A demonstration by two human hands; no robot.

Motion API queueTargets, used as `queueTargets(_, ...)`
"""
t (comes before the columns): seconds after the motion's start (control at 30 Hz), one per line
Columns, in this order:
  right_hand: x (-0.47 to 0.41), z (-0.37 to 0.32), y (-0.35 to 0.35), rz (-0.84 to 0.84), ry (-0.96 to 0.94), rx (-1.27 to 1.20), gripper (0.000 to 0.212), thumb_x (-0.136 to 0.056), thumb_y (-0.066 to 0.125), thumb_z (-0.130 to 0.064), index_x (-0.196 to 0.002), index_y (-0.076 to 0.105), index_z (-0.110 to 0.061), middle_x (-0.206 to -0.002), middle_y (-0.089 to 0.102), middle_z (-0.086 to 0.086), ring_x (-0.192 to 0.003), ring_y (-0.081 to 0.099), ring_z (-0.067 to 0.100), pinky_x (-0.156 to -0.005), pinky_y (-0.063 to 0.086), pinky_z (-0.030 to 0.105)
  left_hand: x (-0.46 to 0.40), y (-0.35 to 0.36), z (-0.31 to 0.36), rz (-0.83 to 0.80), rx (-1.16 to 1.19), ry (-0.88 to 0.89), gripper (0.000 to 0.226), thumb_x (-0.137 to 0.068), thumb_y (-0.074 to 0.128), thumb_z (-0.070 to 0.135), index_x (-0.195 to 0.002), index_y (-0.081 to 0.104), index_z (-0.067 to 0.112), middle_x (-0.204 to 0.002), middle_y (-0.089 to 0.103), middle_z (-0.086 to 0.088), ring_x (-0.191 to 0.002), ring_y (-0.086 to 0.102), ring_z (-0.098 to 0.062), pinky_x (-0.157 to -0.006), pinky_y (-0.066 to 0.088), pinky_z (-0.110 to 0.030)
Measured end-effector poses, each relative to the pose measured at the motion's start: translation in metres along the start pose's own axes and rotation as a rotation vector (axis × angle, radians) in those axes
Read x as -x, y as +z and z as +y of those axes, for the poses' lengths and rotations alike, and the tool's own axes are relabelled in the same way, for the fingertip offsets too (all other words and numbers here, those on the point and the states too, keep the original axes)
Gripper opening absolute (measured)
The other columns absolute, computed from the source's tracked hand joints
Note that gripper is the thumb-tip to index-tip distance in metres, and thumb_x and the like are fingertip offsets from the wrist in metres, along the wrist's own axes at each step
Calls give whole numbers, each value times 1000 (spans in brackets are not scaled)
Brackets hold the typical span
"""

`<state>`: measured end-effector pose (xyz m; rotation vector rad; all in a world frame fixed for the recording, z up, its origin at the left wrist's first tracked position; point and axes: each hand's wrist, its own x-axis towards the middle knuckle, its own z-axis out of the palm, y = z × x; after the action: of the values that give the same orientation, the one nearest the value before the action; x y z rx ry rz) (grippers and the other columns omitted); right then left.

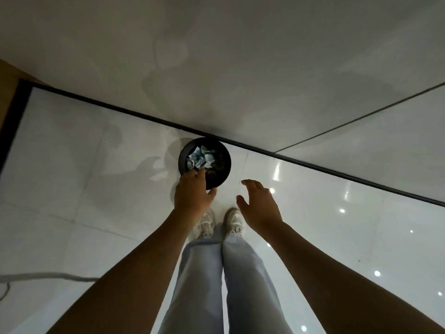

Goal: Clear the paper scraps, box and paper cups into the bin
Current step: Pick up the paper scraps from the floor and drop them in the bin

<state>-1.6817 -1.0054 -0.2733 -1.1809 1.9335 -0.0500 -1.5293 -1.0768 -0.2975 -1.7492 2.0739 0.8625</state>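
Note:
A round black bin stands on the floor against the wall's black skirting. Crumpled white and blue paper scraps lie inside it. My left hand hovers over the bin's near rim, fingers pointing down toward the scraps; I cannot tell whether its fingertips hold anything. My right hand is to the right of the bin, fingers spread and relaxed, holding nothing. No box or paper cup can be made out.
Glossy white floor tiles reflect ceiling lights. My feet in white sneakers stand just in front of the bin. A grey cable runs along the floor at the left. The wall rises right behind the bin.

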Motion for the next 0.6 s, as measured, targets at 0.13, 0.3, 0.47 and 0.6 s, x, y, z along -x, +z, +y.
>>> queueTargets(0.13,37,-12,-27,18,30,-36,49,-98,48,-32,-143,39,-17,-145,44,6,-123,49,27,-101,45,41,50,-19,21,-43,-29,131,60,-97,45,41,-148,27,15,-150,35,-7,-139,30,-26,-111,35,-36)
queueTargets(0.3,92,-15,-53,62,114,28,51,-96,50,-32,-143,35,-18,-141,46,7,-122,48,30,-98,44,39,100,-45,53,-61,-129,296,56,-98,41,41,-147,30,16,-149,37,-4,-140,28,-22,-113,30,-33)
queueTargets(0.47,149,-8,-62,176,341,-21,49,-95,49,-32,-140,36,-18,-135,49,7,-117,49,30,-94,43,38,126,-69,86,-108,-241,532,55,-98,40,43,-146,31,17,-148,37,-2,-138,29,-20,-112,27,-32)
queueTargets(0.6,203,-4,-57,289,507,-134,50,-95,51,-32,-140,36,-18,-138,47,7,-120,48,31,-97,42,39,149,-87,108,-152,-389,747,53,-97,40,42,-143,35,16,-144,41,-4,-135,32,-21,-111,29,-33)
